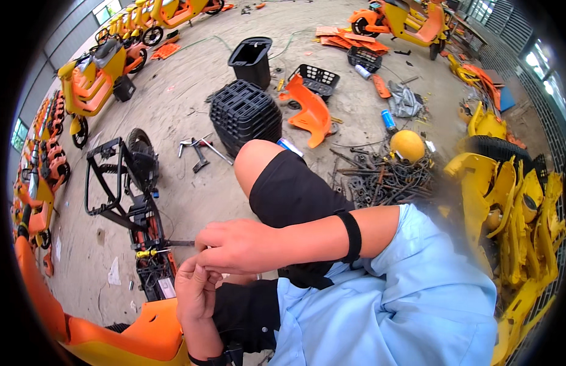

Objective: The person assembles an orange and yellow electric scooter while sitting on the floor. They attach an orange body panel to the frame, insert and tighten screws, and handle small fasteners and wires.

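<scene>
My right hand (234, 244) reaches across in front of me, its fingers curled together and meeting my left hand. Thumb and fingers of my left hand (196, 290) are pinched just below it. Whatever sits between the two hands is too small or hidden. Right beside them stands a stripped scooter frame (146, 222) with exposed wiring (154, 268). A yellow-handled screwdriver (150, 252) lies across it. One dark bar (180, 243) runs from the frame toward my right hand. Orange and yellow bodywork (150, 329) is close by my left forearm.
Stacked black baskets (245, 114), a black bin (250, 61) and an orange panel (312, 113) stand ahead. Hand tools (200, 152) lie on the floor. A heap of metal parts (380, 177) and yellow panels (515, 213) are to the right. Scooters (100, 76) line the left.
</scene>
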